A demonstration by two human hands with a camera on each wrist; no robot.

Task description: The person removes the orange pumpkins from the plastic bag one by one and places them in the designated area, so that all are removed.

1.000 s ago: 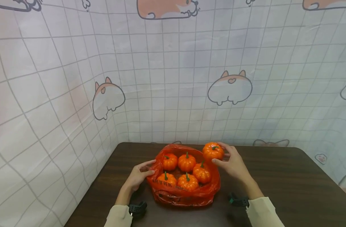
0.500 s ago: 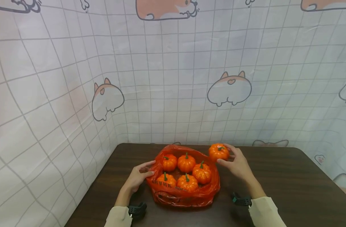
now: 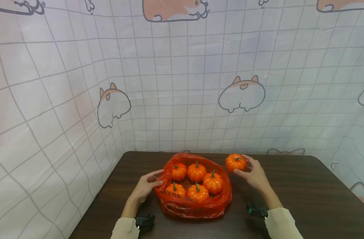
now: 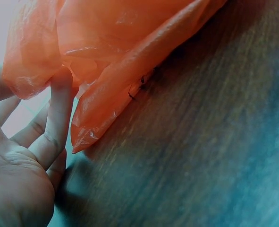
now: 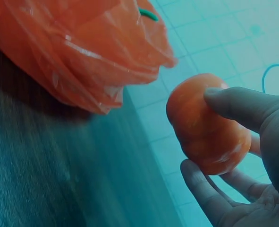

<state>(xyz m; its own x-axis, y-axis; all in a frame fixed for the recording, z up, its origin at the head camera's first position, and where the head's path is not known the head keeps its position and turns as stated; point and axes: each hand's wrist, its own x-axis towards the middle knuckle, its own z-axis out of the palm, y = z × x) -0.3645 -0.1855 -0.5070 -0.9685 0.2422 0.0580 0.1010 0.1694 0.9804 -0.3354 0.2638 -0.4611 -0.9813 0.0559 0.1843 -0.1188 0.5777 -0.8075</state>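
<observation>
A red plastic bag [image 3: 197, 210] with dark print lies spread wide at its mouth, several small orange pumpkins with green stems inside, one of them a pumpkin [image 3: 196, 172] near the far rim. At the bag's left rim, my left hand [image 3: 144, 188] holds the plastic between thumb and fingers; the left wrist view shows the fingers against the bag's edge [image 4: 106, 109]. My right hand [image 3: 255, 175] grips another pumpkin [image 3: 235, 163] by its side, off to the right of the bag and apart from it. In the right wrist view, thumb and fingers surround this pumpkin [image 5: 207, 125].
Under everything is a dark wooden table [image 3: 298, 192], its far edge close to a white grid-patterned curtain [image 3: 185, 109] with cartoon dogs. The curtain also runs along the left side. Dark bands sit at both wrists, including a left wrist band [image 3: 144, 220].
My right hand has carried its pumpkin rightward and slightly down, from above the bag's right rim to beyond it. The left hand and the bag have stayed nearly still.
</observation>
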